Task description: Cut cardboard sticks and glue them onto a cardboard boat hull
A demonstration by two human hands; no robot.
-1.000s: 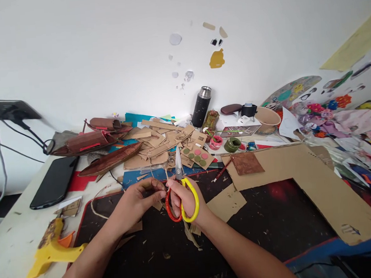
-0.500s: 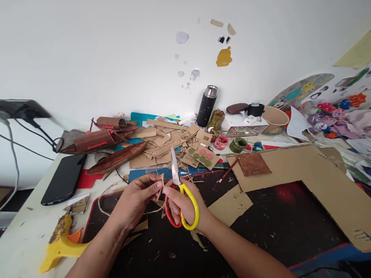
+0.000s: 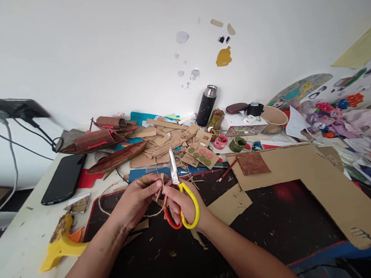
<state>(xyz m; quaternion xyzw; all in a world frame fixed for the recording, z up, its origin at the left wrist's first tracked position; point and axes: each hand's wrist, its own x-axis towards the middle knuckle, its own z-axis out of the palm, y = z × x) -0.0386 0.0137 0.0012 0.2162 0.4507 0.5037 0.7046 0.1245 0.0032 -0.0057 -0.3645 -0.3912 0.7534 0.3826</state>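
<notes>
Between its thumb and fingers, my left hand (image 3: pixel 144 193) pinches a piece of twine (image 3: pixel 159 188). A loop of that twine trails out to the left behind the hand and back beneath it. My right hand (image 3: pixel 185 202) is closed around scissors (image 3: pixel 174 173) with one red and one yellow handle. Their blades point up and away from me, looking nearly closed. The right thumb and fingertips meet the twine beside the left fingertips. Both hands are close together above the dark mat (image 3: pixel 156 259); the exact grip on the twine is partly hidden.
Cardboard scraps (image 3: pixel 169 138) pile up behind the hands. Brown model boats (image 3: pixel 117 156) lie back left, near a phone (image 3: pixel 63 179) and yellow glue gun (image 3: pixel 62 240). A black flask (image 3: pixel 206 105) and paint jars (image 3: pixel 237 144) stand behind. A cut cardboard sheet (image 3: pixel 326 201) covers the right side.
The scissors have tilted very slightly to the left at the blade tips. Both hands stay nearly in place, holding the same things.
</notes>
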